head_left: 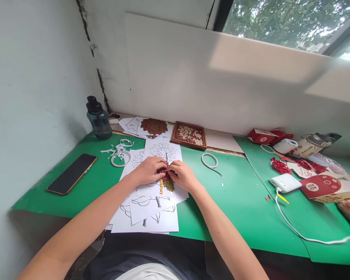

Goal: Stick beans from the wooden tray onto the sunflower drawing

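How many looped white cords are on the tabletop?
3: one cord by the white scraps, a second right of the drawings, a third before the rear red box; more may be hidden.

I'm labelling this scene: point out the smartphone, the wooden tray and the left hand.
Smartphone (72, 174), head view: dark screen.
Wooden tray (189, 145), head view: front rim.
Left hand (148, 170), head view: back of hand.

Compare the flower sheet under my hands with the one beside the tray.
The near sheet shows bare petal outlines; on the far sheet, reddish and green pieces cover the flower. The near sheet holds yellow pieces; the far sheet shows none. Both are white paper.
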`<act>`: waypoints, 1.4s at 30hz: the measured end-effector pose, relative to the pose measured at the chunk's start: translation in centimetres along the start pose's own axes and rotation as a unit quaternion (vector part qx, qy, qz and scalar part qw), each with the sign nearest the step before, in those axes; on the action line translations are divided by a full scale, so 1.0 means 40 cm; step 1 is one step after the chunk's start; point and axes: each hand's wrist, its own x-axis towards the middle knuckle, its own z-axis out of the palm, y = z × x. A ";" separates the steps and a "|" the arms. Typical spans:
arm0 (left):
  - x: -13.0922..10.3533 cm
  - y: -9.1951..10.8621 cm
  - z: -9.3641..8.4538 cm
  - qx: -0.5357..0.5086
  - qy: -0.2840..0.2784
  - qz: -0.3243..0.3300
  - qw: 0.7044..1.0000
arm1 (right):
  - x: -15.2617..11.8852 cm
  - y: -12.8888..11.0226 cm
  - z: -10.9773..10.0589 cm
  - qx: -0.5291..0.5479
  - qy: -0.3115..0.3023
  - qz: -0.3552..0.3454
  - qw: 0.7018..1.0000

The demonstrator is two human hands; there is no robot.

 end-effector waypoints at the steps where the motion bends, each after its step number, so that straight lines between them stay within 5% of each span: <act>1: 0.000 0.000 0.000 0.001 -0.001 -0.003 1.000 | 0.000 0.000 0.000 -0.001 0.008 0.003 1.000; 10: -0.001 -0.002 0.004 0.008 0.011 -0.001 1.000 | 0.004 0.007 -0.005 -0.016 0.043 0.003 0.999; 17: 0.000 -0.008 0.005 0.007 0.007 0.004 1.000 | 0.000 0.018 0.000 0.011 -0.001 0.013 1.000; 20: -0.002 -0.011 0.007 0.006 0.007 0.001 1.000 | 0.027 0.084 -0.035 -0.001 0.027 0.092 0.995; 25: -0.003 -0.010 0.007 -0.010 0.007 -0.009 1.000 | 0.112 0.292 -0.167 -0.075 0.123 0.256 0.956; 30: 0.000 0.001 -0.002 -0.019 0.000 -0.015 1.000 | 0.171 0.454 -0.276 -0.132 0.104 0.376 0.911; 35: 0.002 0.003 -0.004 -0.018 -0.006 -0.020 1.000 | 0.198 0.510 -0.304 -0.164 0.029 0.432 0.886; 42: 0.005 0.004 -0.003 -0.019 -0.010 -0.037 0.999 | 0.211 0.516 -0.270 -0.216 -0.027 0.448 0.867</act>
